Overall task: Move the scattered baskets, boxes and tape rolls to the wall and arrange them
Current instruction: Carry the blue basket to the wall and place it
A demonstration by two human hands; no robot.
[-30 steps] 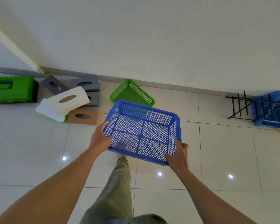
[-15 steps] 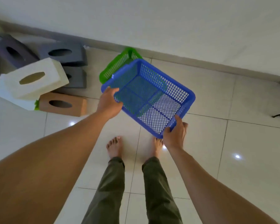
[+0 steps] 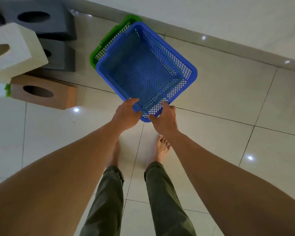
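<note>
- I am watching the blue perforated plastic basket (image 3: 146, 72) sitting over the green mesh plastic basket (image 3: 109, 40), at 12 o'clock from the feet, near the wall.
- Left hand (image 3: 126, 114) and right hand (image 3: 163, 118) are both gripping its 6 o'clock corner rim.
- I am judging it light and stiff, with the rim the best hold.
- I am finding no readable writing.

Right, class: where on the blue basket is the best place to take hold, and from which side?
Probably the solid rim of the blue basket, at its near corner, coming from the person's side. The walls are mesh, the rim is the one solid band, and the far end sits over the green basket. The left hand and right hand grip it there.
</note>
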